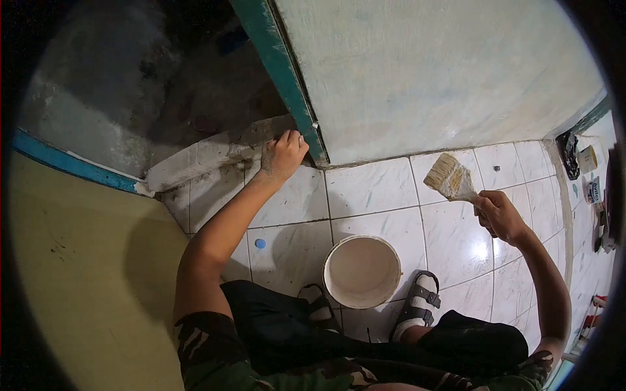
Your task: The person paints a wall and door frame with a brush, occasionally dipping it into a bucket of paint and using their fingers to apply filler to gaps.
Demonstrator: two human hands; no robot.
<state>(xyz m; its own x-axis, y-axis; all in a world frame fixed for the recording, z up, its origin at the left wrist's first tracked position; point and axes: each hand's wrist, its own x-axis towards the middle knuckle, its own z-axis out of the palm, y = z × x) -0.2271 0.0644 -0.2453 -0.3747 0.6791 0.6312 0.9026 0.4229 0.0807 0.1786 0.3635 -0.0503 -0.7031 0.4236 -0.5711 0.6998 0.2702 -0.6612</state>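
Note:
My right hand (501, 215) is closed around the handle of a wide brush (450, 177), whose pale, whitish-coated bristles point up and left, over the tiles near the wall. At the foot of the green door frame (287, 72), my left hand (285, 155) is closed, its fingers curled beside the frame; what it grips, if anything, is too small to make out. Between my feet stands a round bucket (362, 272) with whitish liquid inside. Neither hand touches the bucket.
A pale wall (443, 72) rises ahead. A raised sill (195, 159) crosses the dark doorway. On the tiled floor (372, 189) lies a blue cap (260, 244). At the far right are a black plastic bag (569, 156) and a labelled tub (593, 190).

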